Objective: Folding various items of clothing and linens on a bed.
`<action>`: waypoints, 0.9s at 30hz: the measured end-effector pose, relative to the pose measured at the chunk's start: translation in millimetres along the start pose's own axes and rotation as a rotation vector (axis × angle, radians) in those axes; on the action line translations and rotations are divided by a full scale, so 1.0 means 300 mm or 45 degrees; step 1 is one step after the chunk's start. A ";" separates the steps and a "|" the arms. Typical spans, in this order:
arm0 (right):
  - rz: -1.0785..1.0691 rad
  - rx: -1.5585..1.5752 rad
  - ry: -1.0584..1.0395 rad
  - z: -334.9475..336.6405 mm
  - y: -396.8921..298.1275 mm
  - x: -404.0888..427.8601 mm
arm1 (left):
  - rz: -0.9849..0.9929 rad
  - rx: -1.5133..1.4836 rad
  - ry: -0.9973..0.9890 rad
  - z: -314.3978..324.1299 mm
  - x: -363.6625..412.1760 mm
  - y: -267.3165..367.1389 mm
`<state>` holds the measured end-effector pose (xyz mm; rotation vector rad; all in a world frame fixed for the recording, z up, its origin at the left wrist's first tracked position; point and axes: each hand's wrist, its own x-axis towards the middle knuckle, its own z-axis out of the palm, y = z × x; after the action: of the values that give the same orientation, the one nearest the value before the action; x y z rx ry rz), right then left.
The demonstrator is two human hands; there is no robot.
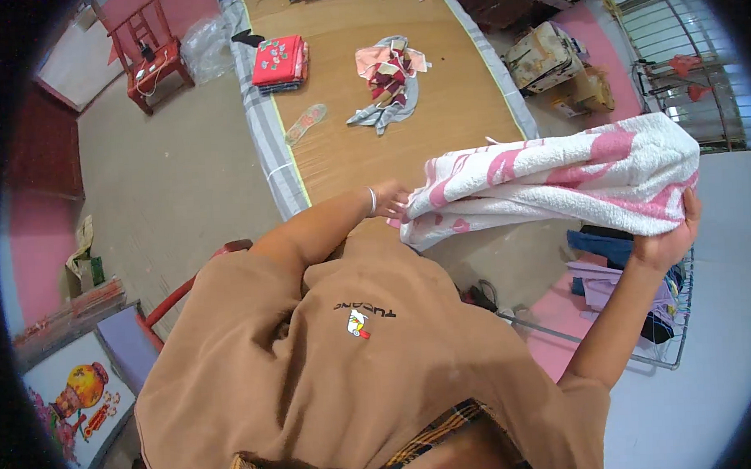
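Note:
A white and pink terry towel (536, 177) is stretched sideways in the air between my two hands. My right hand (667, 231) grips its raised right end, with the thumb up along the edge. At the other end, my left hand (391, 199) is at the towel's left edge; its fingers are partly behind the cloth, so its hold there is hard to make out. Beyond the towel lies a bed with a tan mat (341, 167). On the mat are a crumpled pile of grey, pink and maroon checked cloths (394, 76) and a stack of folded red cloth (280, 59).
A patterned insole (306, 123) lies near the mat's left edge. A red wooden chair (154, 68) stands on the floor at the upper left. At right are a clothes rack (684, 321) with hung garments, a worn suitcase (540, 57) and a cardboard box (592, 90).

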<state>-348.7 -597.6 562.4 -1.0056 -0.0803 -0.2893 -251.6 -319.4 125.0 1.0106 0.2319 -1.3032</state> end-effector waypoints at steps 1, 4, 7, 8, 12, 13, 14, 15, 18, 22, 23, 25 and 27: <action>-0.042 -0.016 0.042 0.008 -0.015 -0.015 | 0.009 0.006 -0.013 0.025 0.008 0.015; -0.117 -0.056 0.112 0.048 -0.049 -0.052 | 0.043 0.166 0.012 0.068 0.030 0.055; -0.067 -0.002 -0.018 0.069 -0.072 -0.065 | 0.393 0.408 -0.147 0.060 0.046 0.098; -0.015 0.045 -0.135 0.069 -0.078 -0.065 | 0.338 0.365 -0.179 0.071 0.059 0.117; 0.026 0.000 -0.139 0.054 -0.082 -0.036 | 0.362 -0.073 -0.172 0.162 0.005 0.143; 0.007 -0.038 -0.085 0.043 -0.089 -0.022 | 0.250 -0.158 -0.229 0.150 0.028 0.136; -0.012 -0.075 -0.033 0.028 -0.089 -0.008 | 0.281 -0.143 -0.314 0.125 0.041 0.116; -0.017 -0.065 -0.032 0.011 -0.092 0.011 | 0.280 -0.134 -0.307 0.108 0.047 0.113; 0.058 -0.047 0.046 -0.019 -0.076 0.048 | 0.239 -0.027 0.002 0.106 0.013 0.103; 0.001 -0.053 0.056 0.002 0.003 0.049 | 0.441 0.330 0.242 0.035 0.012 0.043; 0.068 0.023 -0.102 0.088 0.005 0.017 | 0.431 0.332 0.165 0.057 0.031 0.064; 0.050 0.071 -0.166 0.037 0.009 0.055 | 0.389 0.222 0.084 0.033 0.020 0.035; 0.037 0.093 -0.161 0.039 0.013 0.070 | 0.330 0.140 -0.018 0.031 0.015 0.022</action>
<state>-326.8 -590.1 569.7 -0.9512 -0.1892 -0.1947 -247.9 -329.8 130.7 1.0857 0.0164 -1.0955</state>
